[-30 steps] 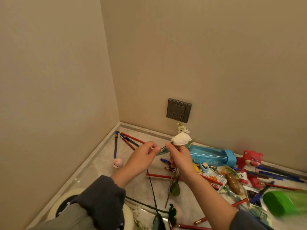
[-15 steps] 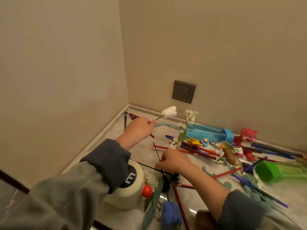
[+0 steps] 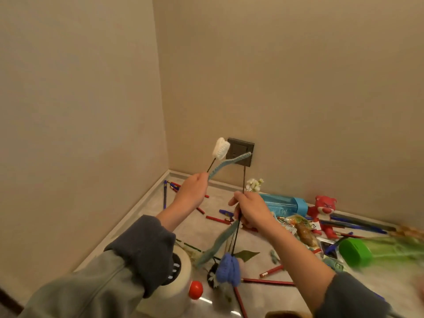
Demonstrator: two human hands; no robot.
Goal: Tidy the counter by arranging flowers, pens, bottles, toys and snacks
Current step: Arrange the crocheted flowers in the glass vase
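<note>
Head view, items as I log them:

1. Left hand [image 3: 192, 191]: raised near the back-left corner, fingers curled tight round the thin stem of a white flower [image 3: 220, 148]. The flower's head points up and tilts left, in front of the socket [image 3: 241, 151]. A pale blue leaf arcs right from the fist.
2. Right hand [image 3: 250, 210]: raised, fingers closed round the dark stem of a blue flower [image 3: 228, 269]. The knitted head hangs downward below the hand, clear of the counter [image 3: 142, 216], and the stem end pokes up above the fist.
3. Cream pot [image 3: 181, 281]: near edge, partly hidden by the left sleeve, with a red ball [image 3: 195, 290] touching its right side.
4. Blue bottle [image 3: 284, 203]: lying on its side by the back wall, with a white sprig [image 3: 253, 184] just left of it.
5. Red bear [image 3: 324, 210]: just right of the bottle's cap.
6. Snack [image 3: 304, 232]: packet in front of the bear.
7. Green container [image 3: 354, 252]: at right, blurred; possibly a bottle.
8. Red pencils [image 3: 267, 281]: scattered across the counter.
9. Blue pen [image 3: 164, 197]: along the left wall.
</note>
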